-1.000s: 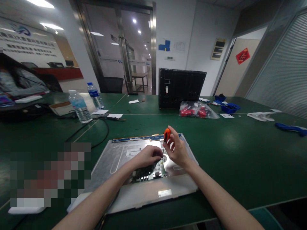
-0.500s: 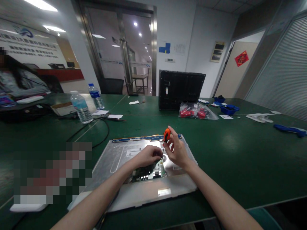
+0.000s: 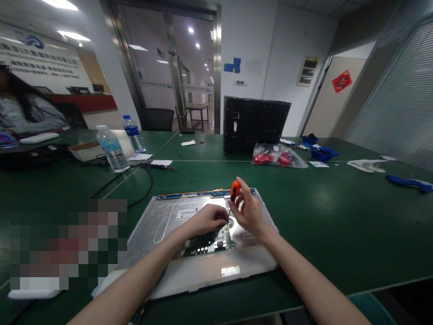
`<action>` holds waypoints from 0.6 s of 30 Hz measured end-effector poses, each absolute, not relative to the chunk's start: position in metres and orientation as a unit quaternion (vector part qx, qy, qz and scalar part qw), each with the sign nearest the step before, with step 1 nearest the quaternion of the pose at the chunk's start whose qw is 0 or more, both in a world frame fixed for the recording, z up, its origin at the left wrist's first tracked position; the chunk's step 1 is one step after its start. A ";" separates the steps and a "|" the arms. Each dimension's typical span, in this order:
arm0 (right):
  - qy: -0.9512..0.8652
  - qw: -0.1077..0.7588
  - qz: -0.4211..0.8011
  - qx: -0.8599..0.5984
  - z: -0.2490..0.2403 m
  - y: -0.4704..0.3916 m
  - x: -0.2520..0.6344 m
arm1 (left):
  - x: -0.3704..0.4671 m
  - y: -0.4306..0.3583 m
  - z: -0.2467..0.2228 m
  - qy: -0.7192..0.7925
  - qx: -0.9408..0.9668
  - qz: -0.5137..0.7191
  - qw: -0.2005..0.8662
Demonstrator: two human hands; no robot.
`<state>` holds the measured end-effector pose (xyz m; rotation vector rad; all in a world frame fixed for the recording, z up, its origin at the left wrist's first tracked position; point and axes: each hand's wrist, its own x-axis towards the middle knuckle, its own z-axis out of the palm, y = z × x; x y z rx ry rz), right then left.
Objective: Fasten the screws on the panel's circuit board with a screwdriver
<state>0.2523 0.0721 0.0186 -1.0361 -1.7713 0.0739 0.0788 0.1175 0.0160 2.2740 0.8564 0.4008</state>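
Observation:
A screwdriver [image 3: 235,190] with an orange and black handle stands nearly upright in my right hand [image 3: 249,211], its fingers closed round the handle. The tip points down at the upper edge of a green circuit board [image 3: 210,243]. My left hand [image 3: 210,220] is closed by the tip, fingertips pressed together near the shaft; what they pinch, if anything, is hidden. Under both hands a silver display panel [image 3: 189,273] lies flat, with a blue board strip [image 3: 189,195] along its far edge. My left hand covers part of the circuit board.
Beyond the panel a black monitor [image 3: 255,125] stands with a bag of red parts [image 3: 277,157] before it. Two water bottles [image 3: 113,149] and a black cable [image 3: 149,183] lie left. Blue trays [image 3: 323,154] and a blue strap [image 3: 407,183] are right. A person [image 3: 27,106] sits far left.
My view has shifted slightly. Both hands stay in nearly the same place over the circuit board, with the screwdriver still upright in my right hand.

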 end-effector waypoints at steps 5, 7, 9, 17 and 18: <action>-0.735 0.523 0.037 -0.430 0.023 0.071 0.253 | 0.079 0.118 0.017 0.330 0.872 0.148 0.329; -0.735 0.528 0.031 -0.424 0.023 0.072 0.253 | 0.079 0.117 0.017 0.331 0.872 0.147 0.328; -0.734 0.533 0.025 -0.420 0.022 0.073 0.253 | 0.079 0.117 0.018 0.332 0.872 0.147 0.328; -0.732 0.518 0.001 -0.442 0.016 0.074 0.254 | 0.080 0.116 0.020 0.335 0.871 0.151 0.326; -0.734 0.517 0.003 -0.441 0.016 0.074 0.254 | 0.080 0.116 0.020 0.335 0.871 0.151 0.325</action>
